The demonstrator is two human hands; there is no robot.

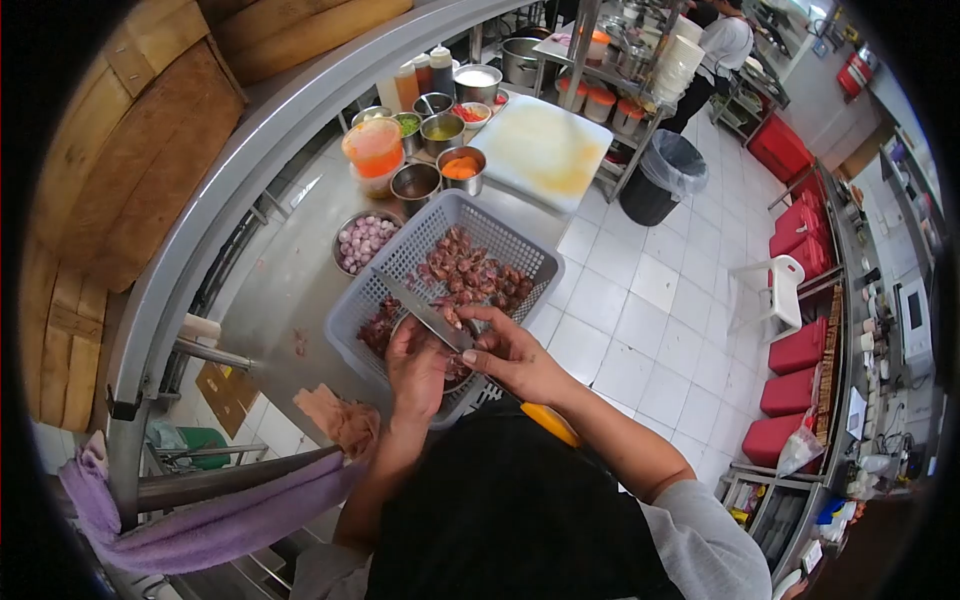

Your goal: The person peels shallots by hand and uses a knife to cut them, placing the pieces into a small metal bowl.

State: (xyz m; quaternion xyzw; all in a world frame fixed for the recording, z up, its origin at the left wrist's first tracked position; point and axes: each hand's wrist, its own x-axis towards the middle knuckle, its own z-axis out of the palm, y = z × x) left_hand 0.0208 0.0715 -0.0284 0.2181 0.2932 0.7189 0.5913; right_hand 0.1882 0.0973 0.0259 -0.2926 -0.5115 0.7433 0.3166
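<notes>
In my right hand [510,352] is a knife [425,312], its blade slanting up and left across the basket, its handle hidden by my fingers. My left hand [416,365] is closed just below the blade, fingers curled; a small reddish piece, perhaps a shallot, shows by the fingertips, but I cannot tell what the palm holds. Both hands are over the near part of a grey perforated plastic basket [345,318]. Reddish-brown unpeeled shallots [470,270] fill its far part. A metal bowl of peeled pale-purple shallots [366,243] stands against the basket's left side.
Metal pots and bottles stand behind the basket, with an orange-filled tub [373,150]. A stained white cutting board [545,150] lies at the back right. A crumpled brownish cloth [340,420] and purple towel [220,515] are at left. Beyond are a black bin [650,205] and another person [725,45].
</notes>
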